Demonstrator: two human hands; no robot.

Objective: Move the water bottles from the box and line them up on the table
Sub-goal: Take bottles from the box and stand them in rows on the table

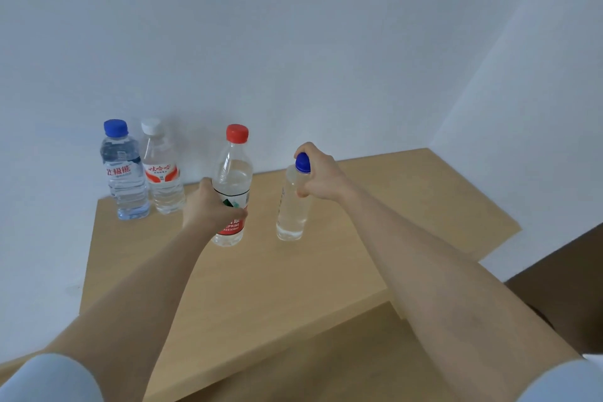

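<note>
Bottles of clear water: left hand (208, 206) grips red-capped bottle (232, 186), right hand (318, 173) blue-capped bottle (292, 206).

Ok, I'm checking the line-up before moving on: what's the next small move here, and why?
Probably slide both held bottles back toward the wall. The left hand grips the red-cap bottle and the right hand the unlabelled bottle; both stand nearer the camera than the two bottles at the wall.
</note>
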